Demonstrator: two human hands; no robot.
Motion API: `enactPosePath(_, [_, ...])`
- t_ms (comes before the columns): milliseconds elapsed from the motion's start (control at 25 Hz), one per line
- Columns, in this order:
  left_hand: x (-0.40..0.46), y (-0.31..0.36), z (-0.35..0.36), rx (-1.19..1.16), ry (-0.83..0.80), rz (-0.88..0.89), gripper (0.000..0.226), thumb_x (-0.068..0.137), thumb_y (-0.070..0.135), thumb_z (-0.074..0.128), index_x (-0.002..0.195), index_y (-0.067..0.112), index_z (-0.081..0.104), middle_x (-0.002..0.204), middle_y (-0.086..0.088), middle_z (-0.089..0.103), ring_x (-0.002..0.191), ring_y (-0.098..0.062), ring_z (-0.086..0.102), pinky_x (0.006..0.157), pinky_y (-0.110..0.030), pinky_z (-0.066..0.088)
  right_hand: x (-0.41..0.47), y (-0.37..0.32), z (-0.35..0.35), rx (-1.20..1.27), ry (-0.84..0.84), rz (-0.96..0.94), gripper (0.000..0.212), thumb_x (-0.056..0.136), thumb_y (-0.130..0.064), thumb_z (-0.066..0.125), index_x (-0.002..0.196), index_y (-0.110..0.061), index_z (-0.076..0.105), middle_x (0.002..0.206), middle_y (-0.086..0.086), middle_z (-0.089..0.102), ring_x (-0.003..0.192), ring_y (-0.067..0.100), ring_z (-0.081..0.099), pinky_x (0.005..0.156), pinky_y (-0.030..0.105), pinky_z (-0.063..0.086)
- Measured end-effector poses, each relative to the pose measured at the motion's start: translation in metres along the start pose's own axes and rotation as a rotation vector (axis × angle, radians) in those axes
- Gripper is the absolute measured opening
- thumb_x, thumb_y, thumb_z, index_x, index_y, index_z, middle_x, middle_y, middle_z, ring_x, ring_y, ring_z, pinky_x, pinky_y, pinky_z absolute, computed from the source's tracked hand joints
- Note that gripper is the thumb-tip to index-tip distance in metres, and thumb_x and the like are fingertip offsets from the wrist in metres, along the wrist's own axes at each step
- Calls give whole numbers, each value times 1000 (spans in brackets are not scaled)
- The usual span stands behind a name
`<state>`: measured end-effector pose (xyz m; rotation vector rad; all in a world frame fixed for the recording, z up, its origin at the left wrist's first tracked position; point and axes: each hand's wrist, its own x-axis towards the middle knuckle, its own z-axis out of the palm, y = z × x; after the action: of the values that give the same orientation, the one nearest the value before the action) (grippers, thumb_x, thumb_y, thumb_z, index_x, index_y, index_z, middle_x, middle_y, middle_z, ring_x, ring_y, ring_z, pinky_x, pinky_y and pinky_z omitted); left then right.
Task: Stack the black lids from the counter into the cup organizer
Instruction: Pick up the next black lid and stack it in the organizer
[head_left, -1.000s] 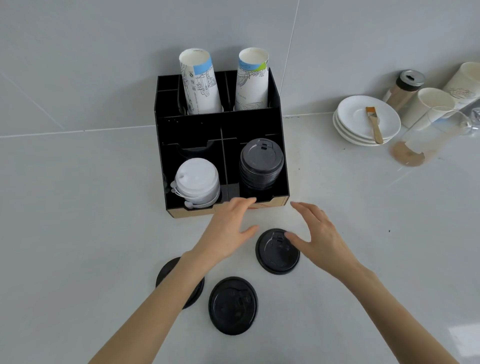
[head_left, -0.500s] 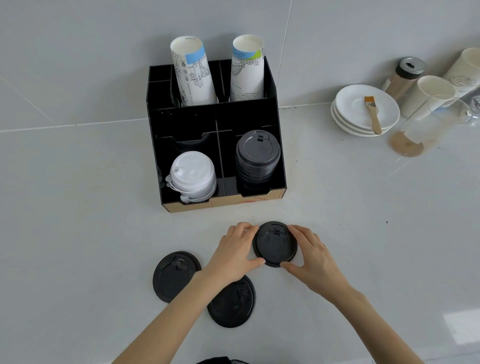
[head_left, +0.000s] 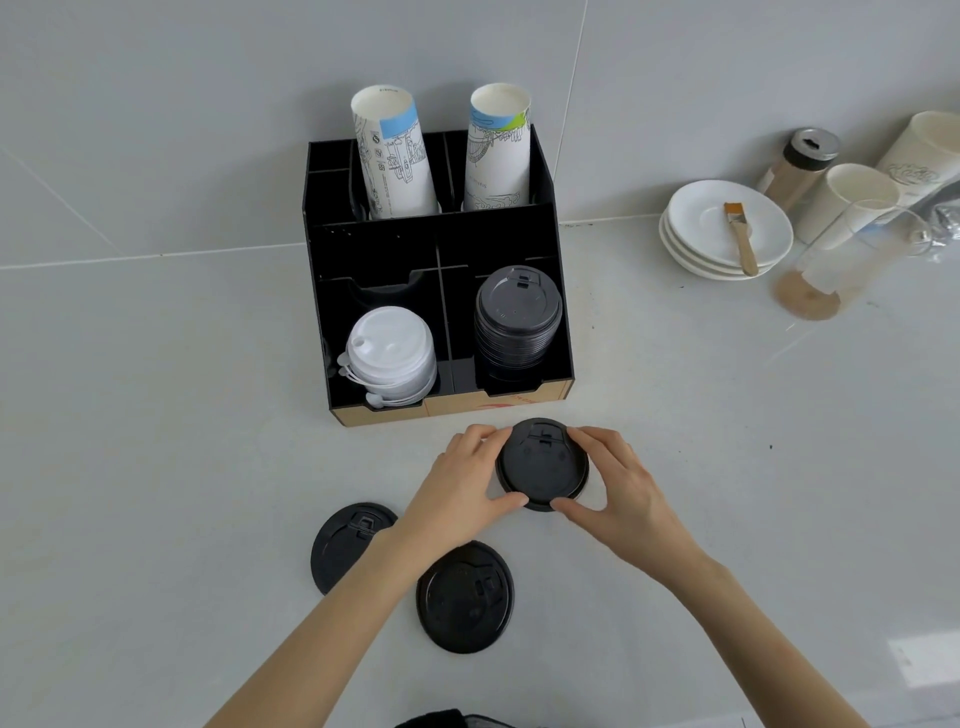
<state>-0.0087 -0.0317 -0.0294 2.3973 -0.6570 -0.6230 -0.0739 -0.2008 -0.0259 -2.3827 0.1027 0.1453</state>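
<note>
A black lid (head_left: 543, 464) is just in front of the black cup organizer (head_left: 374, 249), gripped by its rim from both sides: my left hand (head_left: 462, 488) on its left, my right hand (head_left: 618, 483) on its right. Whether it still touches the counter I cannot tell. Two more black lids lie flat nearer to me, one (head_left: 345, 545) partly under my left forearm and one (head_left: 465, 597) beside it. In the organizer's front right compartment stands a stack of black lids (head_left: 518, 319); the front left one holds white lids (head_left: 389, 353).
Two stacks of paper cups (head_left: 397, 156) stand in the organizer's back slots. At the right are stacked white saucers (head_left: 691, 228) with a brush (head_left: 740, 236), a shaker jar (head_left: 802, 166), paper cups (head_left: 852, 200) and a clear glass (head_left: 841, 260). A tiled wall is behind.
Both hands came down from in front of the organizer and closed on the lid's rim. The camera view has shifted slightly.
</note>
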Motion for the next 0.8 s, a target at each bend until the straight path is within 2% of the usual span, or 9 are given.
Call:
enactPosePath(240, [-1,7,-24,-82,128,90,69,80,28,63,137,19,26,137,-2,37,125,-17,38,109,-32,32,9,-18,-21,14,59,-70,65,75,-22,70,131,-18,37,126,-10,40,120,12,41,96,16,29])
enactPosePath(480, [10,11,-48,-96,238,127,66,81,26,62,137,17,28,137,-3,38,124,-15,40,105,-22,28,31,-35,-38,21,126,-127,64,75,-20,70,131,-15,39,125,-6,42,119,15,42,94,8,25])
enactPosePath(800, [43,14,-81,-49,296,100,67,81,24,62,137,15,27,139,-5,37,123,-21,40,102,-29,33,76,-46,-52,-22,180,-140,64,77,-21,68,131,-11,37,135,5,42,123,19,39,91,7,22])
